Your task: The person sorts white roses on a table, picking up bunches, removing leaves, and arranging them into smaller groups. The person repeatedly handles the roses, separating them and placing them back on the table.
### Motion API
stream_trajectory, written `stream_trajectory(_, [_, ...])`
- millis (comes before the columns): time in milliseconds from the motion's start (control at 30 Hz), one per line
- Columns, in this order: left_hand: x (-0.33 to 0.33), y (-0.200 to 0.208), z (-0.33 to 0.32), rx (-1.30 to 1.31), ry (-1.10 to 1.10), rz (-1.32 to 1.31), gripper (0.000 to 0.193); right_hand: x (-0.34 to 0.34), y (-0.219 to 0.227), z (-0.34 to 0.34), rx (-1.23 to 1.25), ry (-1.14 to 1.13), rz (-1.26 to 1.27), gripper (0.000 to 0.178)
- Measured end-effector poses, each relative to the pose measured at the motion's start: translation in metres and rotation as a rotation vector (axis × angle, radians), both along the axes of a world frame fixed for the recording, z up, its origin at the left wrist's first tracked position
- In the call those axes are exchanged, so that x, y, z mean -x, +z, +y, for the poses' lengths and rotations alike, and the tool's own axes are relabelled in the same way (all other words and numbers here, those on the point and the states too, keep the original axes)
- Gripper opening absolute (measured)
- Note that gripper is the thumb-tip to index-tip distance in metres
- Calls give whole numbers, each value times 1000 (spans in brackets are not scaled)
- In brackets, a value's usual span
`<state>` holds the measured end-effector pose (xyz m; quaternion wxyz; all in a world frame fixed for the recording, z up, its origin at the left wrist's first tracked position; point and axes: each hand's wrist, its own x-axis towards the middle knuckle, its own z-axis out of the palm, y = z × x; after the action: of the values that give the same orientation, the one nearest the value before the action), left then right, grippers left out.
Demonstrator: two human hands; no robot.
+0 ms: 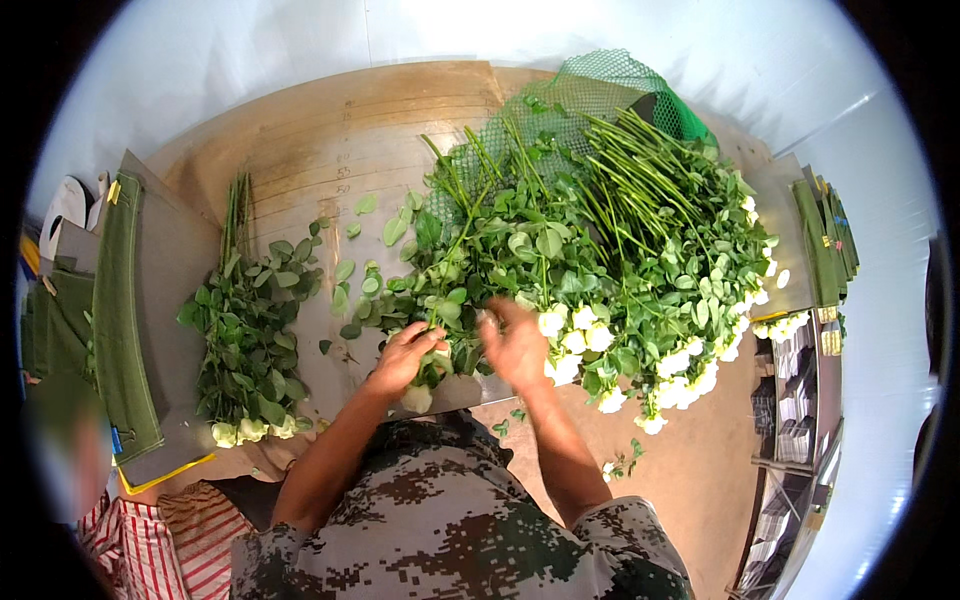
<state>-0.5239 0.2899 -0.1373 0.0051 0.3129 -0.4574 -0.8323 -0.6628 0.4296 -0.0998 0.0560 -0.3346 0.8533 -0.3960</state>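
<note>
Camouflage sleeves low in the picture, both forearms reaching up to the pile of white roses (600, 270) on the wooden table (330, 130). The left hand (405, 355) pinches one stem with fingers together, its white bud (416, 398) hanging toward the person and the stem running up and away. The right hand (517, 345), just beside it and blurred, lies on the pile's near edge, and I cannot tell whether it grips anything; a small sorted bunch (245, 330) lies well apart to the left.

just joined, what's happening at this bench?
A person in a camouflage shirt is working through a big heap of white roses on a wooden table. The left hand grips a stem at the heap's near edge; the right hand is blurred, resting among the leaves and blooms. A smaller bunch of roses lies apart to the left. Green netting sits behind the heap, and loose leaves lie between the two piles.
</note>
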Motion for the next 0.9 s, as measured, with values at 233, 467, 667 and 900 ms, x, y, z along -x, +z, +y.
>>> stream_trajectory(233, [-39,16,-39,493,-131,76,30,112,-53,9,-334,-233,-24,36])
stream_trajectory(467, [-78,-10,-45,344,277,-255,37,-8,-52,-46,194,-29,-566,17])
stream_trajectory(667, [-101,-52,-48,427,353,-391,30,-110,-115,-92,-51,345,-710,17])
stream_trajectory(900, [-122,-87,-50,481,244,-510,39,-133,-107,-99,-322,466,-450,27])
